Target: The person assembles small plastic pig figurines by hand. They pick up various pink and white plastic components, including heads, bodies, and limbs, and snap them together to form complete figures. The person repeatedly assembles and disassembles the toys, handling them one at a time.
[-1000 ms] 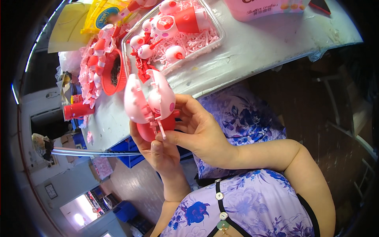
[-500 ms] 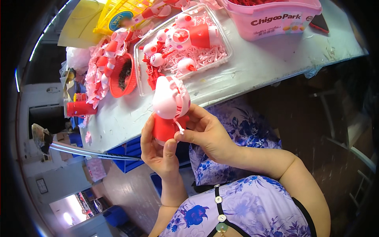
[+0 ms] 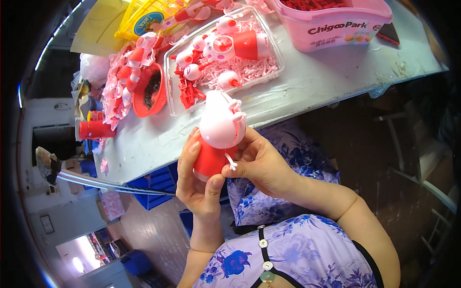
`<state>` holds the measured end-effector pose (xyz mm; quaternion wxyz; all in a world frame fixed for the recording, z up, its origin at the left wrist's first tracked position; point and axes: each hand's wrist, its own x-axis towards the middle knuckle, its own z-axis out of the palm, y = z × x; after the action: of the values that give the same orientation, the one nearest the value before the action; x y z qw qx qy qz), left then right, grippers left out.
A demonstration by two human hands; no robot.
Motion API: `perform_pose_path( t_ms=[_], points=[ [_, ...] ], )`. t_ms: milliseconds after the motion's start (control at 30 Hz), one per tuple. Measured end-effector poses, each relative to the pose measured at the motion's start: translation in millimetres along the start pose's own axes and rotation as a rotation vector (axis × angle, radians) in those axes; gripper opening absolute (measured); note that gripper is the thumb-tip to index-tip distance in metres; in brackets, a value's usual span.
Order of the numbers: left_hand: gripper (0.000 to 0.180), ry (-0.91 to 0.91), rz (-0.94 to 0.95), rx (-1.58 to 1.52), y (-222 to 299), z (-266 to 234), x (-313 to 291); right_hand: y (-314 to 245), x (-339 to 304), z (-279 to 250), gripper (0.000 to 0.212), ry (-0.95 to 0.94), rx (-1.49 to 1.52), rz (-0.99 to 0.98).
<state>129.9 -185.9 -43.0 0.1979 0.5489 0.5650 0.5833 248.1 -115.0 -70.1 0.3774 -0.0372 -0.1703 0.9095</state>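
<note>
Just off the table's near edge I hold up a toy pig figure with a pale pink head and a red body. My left hand is closed round the left side of the body, its thumb near the base. My right hand grips the body from the right. By its thumb, a thin pink toy arm sticks out from the figure's side. Part of the right fingers is hidden behind the figure. Beyond stands a clear plastic tray with pink and red toy parts and another pig figure.
Left of the tray stand a red basket with dark small pieces and a heap of pink and red parts. A yellow basket is behind. Far right are a pink tub of red pieces and a dark phone-like object.
Both hands have shifted slightly right with the figure. Its head has turned and tilted, so the pale top and back show more. Both hands keep their hold.
</note>
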Motion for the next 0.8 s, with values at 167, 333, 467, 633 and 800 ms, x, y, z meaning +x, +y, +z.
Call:
perform_pose_path(
  t_ms=[167, 333, 467, 633, 800],
  points=[
    [0.052, -0.051, 0.126, 0.334, 5.7, 0.9, 7.0, 1.6, -1.4, -3.5, 0.056, 0.042, 0.026, -0.019],
    [0.059, -0.075, 0.345, 0.703, 12.6, 7.6, 10.2, 8.4, -3.2, -2.1, 0.059, 0.059, 0.029, -0.019],
    [0.062, -0.107, 0.425, 0.708, -2.6, -0.6, 4.5, 8.7, -14.1, -5.6, 0.067, 0.082, -0.048, 0.068],
    [0.063, -0.309, 0.263, 0.406, -10.3, -10.3, -20.1, -20.6, -48.8, -27.0, 0.092, 0.099, -0.617, 0.036],
    [0.061, -0.541, -0.079, 0.133, -27.2, -11.2, -62.8, -45.5, -76.3, -56.7, 0.062, -0.159, -1.27, 0.061]
  ],
)
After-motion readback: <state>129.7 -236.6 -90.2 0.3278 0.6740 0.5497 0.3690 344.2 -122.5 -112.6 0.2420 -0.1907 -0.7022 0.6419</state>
